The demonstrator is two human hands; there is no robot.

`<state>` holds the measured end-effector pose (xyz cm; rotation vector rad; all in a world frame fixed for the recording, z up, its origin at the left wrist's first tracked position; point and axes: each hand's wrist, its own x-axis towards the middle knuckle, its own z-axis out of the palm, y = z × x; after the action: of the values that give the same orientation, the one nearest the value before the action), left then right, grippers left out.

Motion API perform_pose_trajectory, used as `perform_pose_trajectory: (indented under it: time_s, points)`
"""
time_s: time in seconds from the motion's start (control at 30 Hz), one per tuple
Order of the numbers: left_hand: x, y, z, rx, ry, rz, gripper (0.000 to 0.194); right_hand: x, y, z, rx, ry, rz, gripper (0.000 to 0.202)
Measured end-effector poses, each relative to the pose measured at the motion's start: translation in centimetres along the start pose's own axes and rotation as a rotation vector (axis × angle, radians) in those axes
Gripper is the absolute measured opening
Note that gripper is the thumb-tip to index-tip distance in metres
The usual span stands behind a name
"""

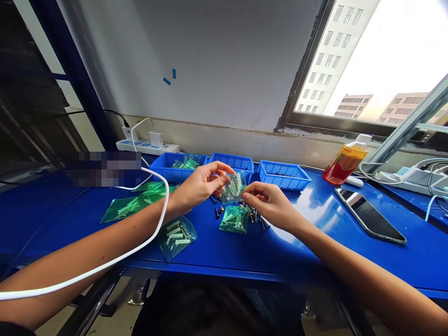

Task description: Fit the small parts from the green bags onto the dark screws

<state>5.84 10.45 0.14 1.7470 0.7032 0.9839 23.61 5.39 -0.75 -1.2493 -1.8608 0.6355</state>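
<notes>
Between both hands a small clear bag [234, 187] of pale pieces is held up above the blue table. My left hand [206, 183] pinches its upper left side, and my right hand [266, 200] pinches its lower right edge. Directly below lies a green bag [235, 219] with similar pieces, beside a scatter of dark screws [257, 217]. Another clear bag [177, 234] rests near the front edge, below my left forearm. More green bags [128, 207] lie at the left, partly hidden by that forearm.
Three blue bins [168, 173] stand along the wall. A drink bottle [346, 161], a phone [371, 214] and a power strip [413, 177] are at the right. A white cable [166, 200] crosses over my left forearm; another power strip [147, 147] sits at the back left.
</notes>
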Motion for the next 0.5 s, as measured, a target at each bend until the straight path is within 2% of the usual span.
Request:
perform_pose_trajectory:
  time_s: [0.07, 0.2, 0.33, 0.5]
  points:
    - [0.02, -0.01, -0.03, 0.005, 0.005, -0.002, 0.022, 0.11, 0.02, 0.04, 0.068, 0.0, 0.029, 0.016]
    - [0.15, -0.31, -0.11, -0.006, -0.026, -0.072, 0.027, 0.2, -0.2, -0.11, 0.146, 0.105, 0.048, 0.015]
    - [0.22, -0.8, 0.06, 0.016, -0.072, -0.118, 0.027, 0.21, -0.22, -0.27, 0.123, 0.197, 0.069, 0.017]
    - [0.2, -0.84, 0.2, 0.06, -0.071, -0.088, 0.022, 0.12, -0.06, -0.14, 0.061, 0.195, 0.031, 0.017]
